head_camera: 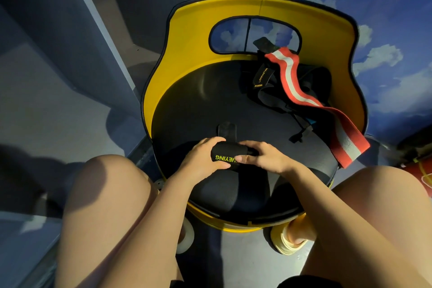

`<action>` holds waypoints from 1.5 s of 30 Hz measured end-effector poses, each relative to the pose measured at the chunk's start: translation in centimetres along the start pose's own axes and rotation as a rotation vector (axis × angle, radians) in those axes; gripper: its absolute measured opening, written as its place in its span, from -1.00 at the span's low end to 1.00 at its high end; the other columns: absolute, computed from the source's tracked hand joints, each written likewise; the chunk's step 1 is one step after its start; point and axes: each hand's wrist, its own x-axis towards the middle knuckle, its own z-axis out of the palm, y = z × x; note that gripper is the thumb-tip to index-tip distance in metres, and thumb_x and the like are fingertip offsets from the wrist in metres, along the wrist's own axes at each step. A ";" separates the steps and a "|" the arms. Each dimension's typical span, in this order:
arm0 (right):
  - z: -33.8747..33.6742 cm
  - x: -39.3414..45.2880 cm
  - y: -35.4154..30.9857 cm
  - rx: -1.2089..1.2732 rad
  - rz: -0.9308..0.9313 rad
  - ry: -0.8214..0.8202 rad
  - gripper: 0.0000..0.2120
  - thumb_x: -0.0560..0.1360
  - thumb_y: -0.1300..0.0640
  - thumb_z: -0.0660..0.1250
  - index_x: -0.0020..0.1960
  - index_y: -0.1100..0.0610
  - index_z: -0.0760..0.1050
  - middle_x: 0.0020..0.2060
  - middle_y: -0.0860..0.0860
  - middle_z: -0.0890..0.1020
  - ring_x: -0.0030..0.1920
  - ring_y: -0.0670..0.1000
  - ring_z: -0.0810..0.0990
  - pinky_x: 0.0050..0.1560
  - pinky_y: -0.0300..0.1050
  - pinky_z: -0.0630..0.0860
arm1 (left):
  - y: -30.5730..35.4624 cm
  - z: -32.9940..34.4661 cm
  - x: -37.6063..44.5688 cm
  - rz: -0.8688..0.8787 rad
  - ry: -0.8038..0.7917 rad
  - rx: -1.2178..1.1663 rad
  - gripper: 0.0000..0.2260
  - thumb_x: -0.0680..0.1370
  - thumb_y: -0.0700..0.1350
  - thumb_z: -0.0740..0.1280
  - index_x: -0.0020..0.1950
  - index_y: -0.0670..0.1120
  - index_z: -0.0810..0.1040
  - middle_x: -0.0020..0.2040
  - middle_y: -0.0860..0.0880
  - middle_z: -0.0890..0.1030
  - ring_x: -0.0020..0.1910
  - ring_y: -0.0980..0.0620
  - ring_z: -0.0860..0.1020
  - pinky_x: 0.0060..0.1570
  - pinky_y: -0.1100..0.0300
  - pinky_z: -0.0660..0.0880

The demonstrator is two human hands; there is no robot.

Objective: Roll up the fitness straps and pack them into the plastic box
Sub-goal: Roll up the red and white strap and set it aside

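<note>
A black strap with yellow lettering (228, 153) is wound into a tight roll on the black seat (198, 105) of a yellow chair. My left hand (203, 159) grips the roll's left end and my right hand (264, 158) grips its right end. The strap's loose black tail (227, 129) lies flat on the seat just beyond the roll. At the back right of the seat lies a long red strap with a pale stripe (304, 98), draped over a heap of black straps (268, 86). No plastic box is in view.
The chair's yellow backrest (187, 37) curves around the seat's far side and has an oval cut-out. My bare knees flank the seat's near edge. A foot in a pale yellow sandal (292, 238) rests on the floor below. A blue cloud-patterned wall stands at the right.
</note>
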 end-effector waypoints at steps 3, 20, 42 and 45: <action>0.6 0.3 0.2 -0.020 -0.028 0.109 -0.54 0.50 -0.03 0.34 0.37 0.01 0.37 0.18 -0.03 0.49 0.21 -0.05 0.44 0.25 -0.18 0.36 | -0.2 -0.3 0.5 -0.042 -0.023 -0.056 -0.49 0.45 0.00 0.43 0.36 0.08 0.37 0.25 0.03 0.42 0.18 0.07 0.39 0.11 0.17 0.38; 0.1 0.9 1.0 0.054 -0.008 0.055 -0.48 0.37 -0.04 0.49 0.28 -0.03 0.41 0.08 -0.06 0.58 0.13 -0.05 0.54 0.19 -0.19 0.43 | -0.1 0.0 0.0 0.109 0.046 0.362 -0.32 0.41 0.03 0.46 0.44 0.12 0.20 0.38 0.08 0.24 0.36 0.01 0.27 0.20 0.07 0.38; 1.2 1.0 0.9 -0.152 -0.123 0.135 -0.40 0.28 -0.04 0.56 0.22 0.05 0.38 0.07 -0.01 0.47 0.09 -0.06 0.46 0.07 -0.31 0.36 | -0.1 1.2 0.7 0.196 0.061 0.472 -0.28 0.42 -0.01 0.45 0.47 0.05 0.15 0.42 0.05 0.25 0.41 0.02 0.21 0.34 0.07 0.27; 1.2 1.0 0.6 -0.132 -0.083 0.125 -0.42 0.28 -0.06 0.55 0.19 0.10 0.41 0.06 0.00 0.49 0.06 -0.05 0.49 0.03 -0.30 0.39 | -0.1 1.6 0.8 0.214 0.097 0.474 -0.32 0.43 -0.05 0.45 0.46 0.02 0.18 0.41 0.05 0.26 0.41 0.03 0.23 0.33 0.11 0.27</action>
